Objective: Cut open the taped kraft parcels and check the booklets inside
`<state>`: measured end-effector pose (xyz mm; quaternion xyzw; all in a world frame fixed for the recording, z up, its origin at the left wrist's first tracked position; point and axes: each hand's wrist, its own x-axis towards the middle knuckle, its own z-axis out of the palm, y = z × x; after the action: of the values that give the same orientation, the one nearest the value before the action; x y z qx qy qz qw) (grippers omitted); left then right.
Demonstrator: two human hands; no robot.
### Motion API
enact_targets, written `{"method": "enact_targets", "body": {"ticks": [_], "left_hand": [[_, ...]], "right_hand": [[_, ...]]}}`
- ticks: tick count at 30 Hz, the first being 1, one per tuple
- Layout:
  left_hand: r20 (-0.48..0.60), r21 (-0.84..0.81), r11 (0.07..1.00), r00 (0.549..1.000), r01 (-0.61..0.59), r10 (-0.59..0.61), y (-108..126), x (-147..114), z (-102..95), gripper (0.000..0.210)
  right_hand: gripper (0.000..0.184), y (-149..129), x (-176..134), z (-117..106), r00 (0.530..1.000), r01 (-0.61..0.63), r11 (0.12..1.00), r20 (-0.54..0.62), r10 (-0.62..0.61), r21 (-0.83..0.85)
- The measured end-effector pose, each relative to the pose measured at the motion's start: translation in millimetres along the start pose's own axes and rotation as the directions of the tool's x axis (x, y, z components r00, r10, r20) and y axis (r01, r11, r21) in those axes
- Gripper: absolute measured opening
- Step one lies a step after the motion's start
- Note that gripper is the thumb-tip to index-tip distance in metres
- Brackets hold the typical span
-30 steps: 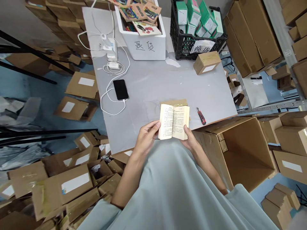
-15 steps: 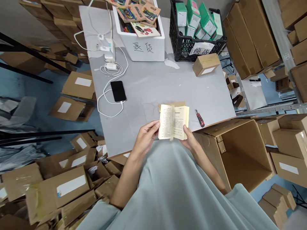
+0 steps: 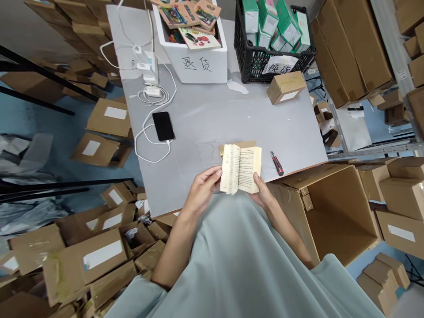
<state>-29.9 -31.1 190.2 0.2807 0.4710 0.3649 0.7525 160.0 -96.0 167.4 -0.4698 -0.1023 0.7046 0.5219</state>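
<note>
Plainly "退货" on white box (image 3: 204, 73) beyond open book (image 3: 249, 168)

At the near edge of the desk (image 3: 212, 110), the person's bare forearms (image 3: 174, 245) angle inward and forward, so the hands come close together. The left hand (image 3: 203, 183) pinches, thumb against bent fingers. The right hand (image 3: 261, 191) grips with its thumb uppermost, most fingers hidden from me

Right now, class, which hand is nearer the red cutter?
Right: the right hand is left of the red cutter, lower in view; the left hand is farther left, beyond the open book.
</note>
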Motion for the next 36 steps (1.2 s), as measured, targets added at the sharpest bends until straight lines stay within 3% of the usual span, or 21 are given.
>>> {"method": "enact_targets", "body": {"ticks": [7, 12, 13, 15, 18, 22, 24, 27, 31, 34, 36], "left_hand": [[-0.016, 0.086, 0.994, 0.997, -0.070, 0.072, -0.4, -3.4, 0.2, 0.055], [0.147, 0.255, 0.957, 0.984, -0.135, 0.099, -6.8, -10.6, 10.7, 0.059], [0.135, 0.271, 0.951, 0.984, -0.149, 0.116, -8.5, -11.3, 11.2, 0.060], [0.010, 0.318, 0.926, 0.978, -0.201, 0.209, -11.0, -10.7, 8.4, 0.058], [-0.157, 0.412, 0.872, 0.922, -0.264, 0.353, -11.8, -6.3, -3.4, 0.058], [0.005, 0.502, 0.823, 0.953, -0.265, 0.304, -9.6, -6.5, -12.0, 0.041], [0.052, 0.570, 0.746, 0.921, -0.344, 0.386, -10.4, -12.1, -4.7, 0.028], [0.138, 0.678, 0.545, 0.814, -0.493, 0.564, -18.0, -22.2, 17.3, 0.013], [0.312, 0.748, 0.323, 0.736, -0.580, 0.600, -33.0, -29.7, 41.1, 0.008], [0.315, 0.728, 0.298, 0.688, -0.617, 0.654, -33.8, -31.7, 41.1, 0.005], [0.227, 0.674, 0.416, 0.707, -0.610, 0.669, -27.5, -29.5, 32.4, 0.005]], "right_hand": [[0.074, -4.2, 0.3, 15.4, 0.997, 0.062, 0.993, 0.050, -0.057, -0.103], [0.059, -0.7, 3.2, 26.1, 0.994, 0.113, 0.977, 0.026, -0.110, -0.179], [0.055, 1.0, 4.1, 26.4, 0.994, 0.111, 0.977, -0.004, -0.114, -0.183], [0.051, 4.4, 5.5, 25.1, 0.991, 0.098, 0.982, -0.070, -0.111, -0.164], [0.049, 7.1, 6.6, 21.0, 0.988, 0.084, 0.990, -0.122, -0.098, -0.115], [0.045, 9.2, 12.0, 16.6, 0.990, 0.077, 0.992, -0.110, -0.088, -0.097], [0.040, 11.6, 17.4, 15.0, 0.988, 0.094, 0.984, -0.111, -0.112, -0.149], [0.035, 16.6, 24.1, 13.3, 0.990, 0.103, 0.971, -0.071, -0.121, -0.214], [0.042, 21.5, 23.6, 14.6, 0.996, 0.023, 0.991, 0.091, -0.012, -0.129], [0.042, 20.9, 21.1, 16.2, 0.992, 0.035, 0.990, 0.121, -0.018, -0.138], [0.043, 17.3, 20.2, 15.1, 0.994, 0.096, 0.975, 0.073, -0.083, -0.202]]}}
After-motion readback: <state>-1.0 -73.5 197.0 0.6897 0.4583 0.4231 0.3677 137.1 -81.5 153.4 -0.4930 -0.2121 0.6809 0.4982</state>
